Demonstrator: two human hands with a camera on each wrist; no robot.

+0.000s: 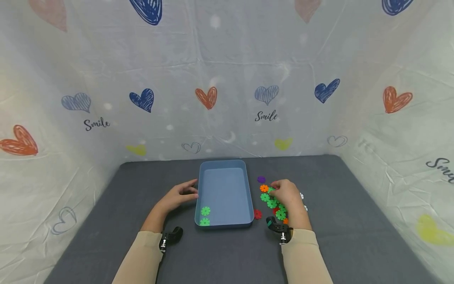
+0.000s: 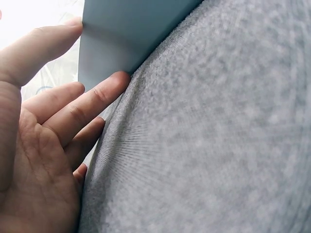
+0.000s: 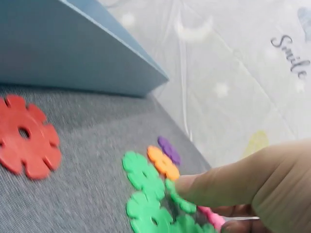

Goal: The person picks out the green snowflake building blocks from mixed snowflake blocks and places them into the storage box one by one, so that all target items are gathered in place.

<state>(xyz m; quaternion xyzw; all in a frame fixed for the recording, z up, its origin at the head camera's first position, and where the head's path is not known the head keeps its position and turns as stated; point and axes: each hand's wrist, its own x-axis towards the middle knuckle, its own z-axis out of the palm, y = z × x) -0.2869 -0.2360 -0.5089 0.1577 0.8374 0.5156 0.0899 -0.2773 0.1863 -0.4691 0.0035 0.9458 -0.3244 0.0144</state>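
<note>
A shallow blue tray (image 1: 223, 189) stands mid-table with two green snowflake discs (image 1: 205, 211) in its near-left corner. At its left wall is my left hand (image 1: 179, 198), fingers spread and loosely bent; thumb and a fingertip touch the outer wall (image 2: 121, 36) in the left wrist view. My right hand (image 1: 286, 193) is over a loose group of notched snowflake discs right of the tray. Its thumb and fingers pinch a tilted green snowflake disc (image 3: 180, 196). A pink disc (image 3: 212, 217) shows just under the fingers, partly hidden.
Flat green discs (image 1: 271, 203) lie around the right hand. Nearby are an orange disc (image 1: 264, 188), a purple disc (image 1: 261, 179) and a red disc (image 1: 257, 214) beside the tray. White pieces (image 1: 302, 195) show past the right wrist. A heart-printed curtain (image 1: 230, 130) hangs behind the grey table.
</note>
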